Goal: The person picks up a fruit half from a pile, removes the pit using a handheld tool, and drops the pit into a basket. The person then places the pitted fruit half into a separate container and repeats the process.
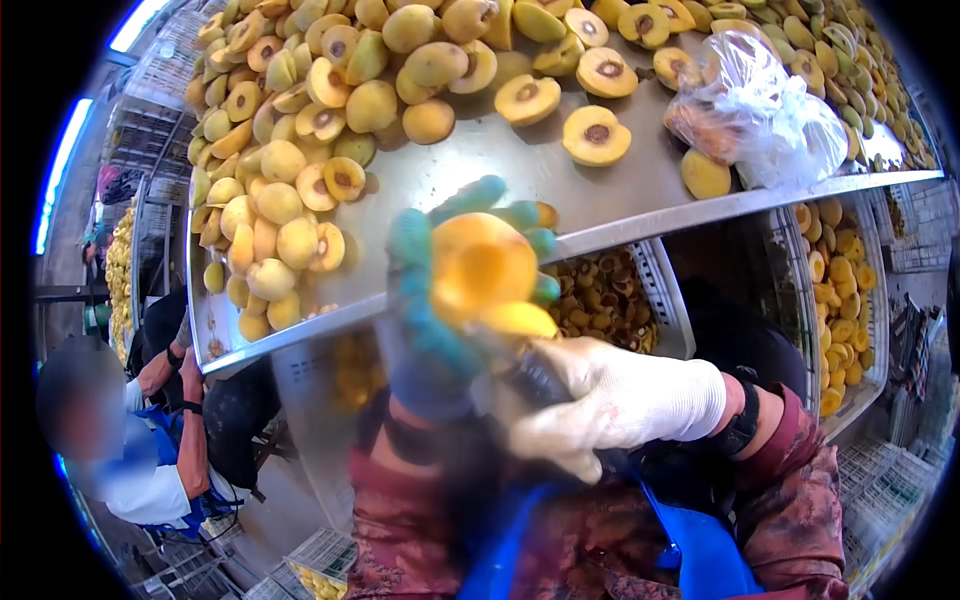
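Observation:
My left hand (425, 290), in a green and grey glove, holds a halved yellow fruit (482, 265) with its hollow side facing up. My right hand (620, 395), in a white glove, is wrapped round a dark handle (538, 378) just below the fruit. A smaller yellow piece (520, 320) lies against the fruit's lower edge, between the two hands. Motion blur hides the tool's tip. Both hands are over the front edge of the metal table (430, 175), where many halved fruits (283, 195) are heaped.
A knotted clear plastic bag (765, 115) lies on the table at the right. Below the edge stand a crate of dark fruit pieces (675, 300) and a crate of yellow halves (870, 330). A co-worker (150, 440) sits at the left.

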`<state>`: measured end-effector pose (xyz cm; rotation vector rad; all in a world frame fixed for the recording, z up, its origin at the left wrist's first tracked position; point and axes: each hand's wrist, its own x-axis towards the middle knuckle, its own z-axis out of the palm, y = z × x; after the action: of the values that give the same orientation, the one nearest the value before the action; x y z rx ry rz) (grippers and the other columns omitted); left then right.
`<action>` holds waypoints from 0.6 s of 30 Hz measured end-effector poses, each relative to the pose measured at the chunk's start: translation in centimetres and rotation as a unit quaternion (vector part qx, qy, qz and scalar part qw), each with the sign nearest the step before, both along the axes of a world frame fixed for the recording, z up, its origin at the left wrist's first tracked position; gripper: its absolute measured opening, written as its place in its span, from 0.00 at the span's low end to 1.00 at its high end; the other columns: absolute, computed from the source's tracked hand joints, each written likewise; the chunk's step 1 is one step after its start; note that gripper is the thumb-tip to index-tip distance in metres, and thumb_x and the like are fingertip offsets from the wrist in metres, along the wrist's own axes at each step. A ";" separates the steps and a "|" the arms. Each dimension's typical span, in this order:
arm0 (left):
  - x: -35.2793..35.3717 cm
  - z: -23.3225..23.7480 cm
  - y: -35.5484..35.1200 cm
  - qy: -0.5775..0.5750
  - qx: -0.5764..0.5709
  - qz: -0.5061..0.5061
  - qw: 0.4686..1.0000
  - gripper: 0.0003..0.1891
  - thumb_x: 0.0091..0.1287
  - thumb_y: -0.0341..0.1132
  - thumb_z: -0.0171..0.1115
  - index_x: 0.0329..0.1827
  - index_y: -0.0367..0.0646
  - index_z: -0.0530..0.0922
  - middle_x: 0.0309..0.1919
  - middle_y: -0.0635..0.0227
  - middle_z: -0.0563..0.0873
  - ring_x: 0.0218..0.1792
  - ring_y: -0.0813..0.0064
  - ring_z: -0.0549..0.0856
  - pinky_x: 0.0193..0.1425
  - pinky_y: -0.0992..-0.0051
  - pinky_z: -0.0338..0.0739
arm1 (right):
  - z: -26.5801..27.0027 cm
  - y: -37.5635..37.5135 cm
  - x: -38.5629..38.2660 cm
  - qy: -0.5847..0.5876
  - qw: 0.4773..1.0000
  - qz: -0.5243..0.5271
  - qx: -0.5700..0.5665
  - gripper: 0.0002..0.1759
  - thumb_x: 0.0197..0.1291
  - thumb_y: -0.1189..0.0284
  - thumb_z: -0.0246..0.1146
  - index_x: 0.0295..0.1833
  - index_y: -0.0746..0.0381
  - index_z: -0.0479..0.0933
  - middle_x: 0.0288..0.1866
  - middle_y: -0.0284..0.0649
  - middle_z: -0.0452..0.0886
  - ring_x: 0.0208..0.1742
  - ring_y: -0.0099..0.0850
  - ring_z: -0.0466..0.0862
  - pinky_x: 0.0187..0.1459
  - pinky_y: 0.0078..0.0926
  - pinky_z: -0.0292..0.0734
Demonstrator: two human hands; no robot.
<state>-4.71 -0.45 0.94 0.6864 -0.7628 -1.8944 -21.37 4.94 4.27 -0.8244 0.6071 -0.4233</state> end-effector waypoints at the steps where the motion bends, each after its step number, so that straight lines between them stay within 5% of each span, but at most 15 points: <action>1: 0.2 -0.2 -0.1 0.043 0.042 0.037 0.998 0.39 0.74 0.64 0.43 0.69 0.34 0.65 0.52 0.49 0.82 0.43 0.57 0.87 0.43 0.60 0.88 | 0.1 0.1 0.1 0.051 0.998 -0.036 -0.021 0.16 0.62 0.71 0.65 0.53 0.63 0.73 0.25 0.34 0.76 0.21 0.23 0.77 0.23 0.25 0.71; 2: 0.4 0.1 -0.3 0.032 0.045 0.058 0.997 0.39 0.74 0.65 0.42 0.69 0.34 0.65 0.52 0.50 0.83 0.44 0.56 0.87 0.44 0.59 0.88 | -2.7 0.4 0.6 0.163 0.950 -0.086 -0.251 0.25 0.61 0.68 0.66 0.60 0.64 0.69 0.28 0.39 0.78 0.23 0.31 0.81 0.26 0.33 0.75; 3: 0.6 0.4 -0.4 0.023 0.048 0.081 0.995 0.40 0.73 0.66 0.42 0.69 0.34 0.65 0.51 0.50 0.83 0.45 0.55 0.87 0.44 0.57 0.88 | -3.1 0.7 0.2 0.293 0.874 -0.061 -0.383 0.22 0.60 0.69 0.65 0.57 0.65 0.69 0.28 0.45 0.78 0.26 0.43 0.83 0.28 0.38 0.76; 5: 1.5 -1.0 -0.8 -0.003 -0.012 0.086 0.996 0.42 0.72 0.68 0.39 0.69 0.34 0.66 0.53 0.48 0.83 0.49 0.54 0.86 0.46 0.57 0.87 | -6.6 0.8 -0.6 0.338 0.771 -0.062 -0.535 0.17 0.58 0.72 0.63 0.50 0.64 0.68 0.30 0.48 0.77 0.30 0.49 0.82 0.30 0.41 0.76; 8: 2.2 -0.3 -0.6 -0.069 -0.039 0.095 0.992 0.40 0.75 0.65 0.37 0.69 0.34 0.66 0.55 0.50 0.82 0.52 0.56 0.85 0.53 0.57 0.85 | -7.1 1.1 -0.7 0.375 0.748 -0.048 -0.546 0.10 0.58 0.76 0.59 0.44 0.62 0.67 0.30 0.45 0.75 0.30 0.47 0.81 0.30 0.41 0.76; 11: 4.4 -0.3 -0.1 -0.140 -0.124 0.124 0.975 0.33 0.77 0.56 0.40 0.66 0.32 0.68 0.58 0.53 0.80 0.55 0.62 0.83 0.60 0.64 0.81 | -7.6 1.0 -0.8 0.481 0.648 -0.017 -0.591 0.09 0.60 0.76 0.56 0.45 0.61 0.67 0.30 0.45 0.74 0.30 0.45 0.80 0.29 0.41 0.77; 13: 7.5 2.2 1.5 -0.296 -0.203 0.171 0.918 0.27 0.77 0.49 0.45 0.65 0.32 0.71 0.55 0.56 0.81 0.54 0.67 0.82 0.59 0.69 0.79 | -7.3 1.2 -1.1 0.425 0.679 -0.041 -0.598 0.08 0.60 0.77 0.54 0.45 0.61 0.67 0.30 0.44 0.74 0.29 0.43 0.81 0.26 0.40 0.76; 15: 12.2 4.3 2.6 -0.499 -0.217 0.165 0.823 0.22 0.77 0.42 0.51 0.63 0.32 0.74 0.53 0.59 0.82 0.53 0.71 0.82 0.58 0.73 0.78 | -6.5 1.5 -1.4 0.413 0.690 -0.028 -0.594 0.08 0.60 0.77 0.54 0.45 0.61 0.67 0.30 0.44 0.74 0.29 0.44 0.82 0.25 0.40 0.76; 16: 15.0 4.6 2.6 -0.571 -0.196 0.114 0.789 0.26 0.74 0.48 0.56 0.66 0.35 0.73 0.57 0.55 0.82 0.57 0.62 0.82 0.64 0.65 0.75 | -6.1 1.7 -1.6 0.408 0.703 -0.028 -0.581 0.09 0.59 0.77 0.55 0.45 0.62 0.67 0.30 0.44 0.75 0.29 0.44 0.82 0.26 0.40 0.77; 17: 18.2 5.2 2.4 -0.826 -0.257 -0.018 0.502 0.29 0.66 0.45 0.66 0.67 0.42 0.74 0.63 0.48 0.77 0.62 0.51 0.78 0.67 0.59 0.71 | -6.4 2.0 -1.8 0.427 0.673 -0.017 -0.603 0.09 0.58 0.77 0.56 0.45 0.62 0.68 0.30 0.43 0.75 0.29 0.42 0.82 0.24 0.38 0.77; 18: 18.5 5.9 2.6 -0.900 -0.253 -0.076 0.347 0.31 0.63 0.44 0.68 0.68 0.44 0.73 0.65 0.46 0.75 0.64 0.47 0.76 0.68 0.57 0.69 | -6.3 2.2 -1.9 0.417 0.668 -0.017 -0.617 0.10 0.57 0.76 0.56 0.45 0.62 0.68 0.30 0.42 0.75 0.28 0.41 0.82 0.24 0.37 0.76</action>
<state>13.83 2.16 6.80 2.1912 -2.5331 0.0883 -23.32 7.15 -2.01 -2.4135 1.1986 -0.4556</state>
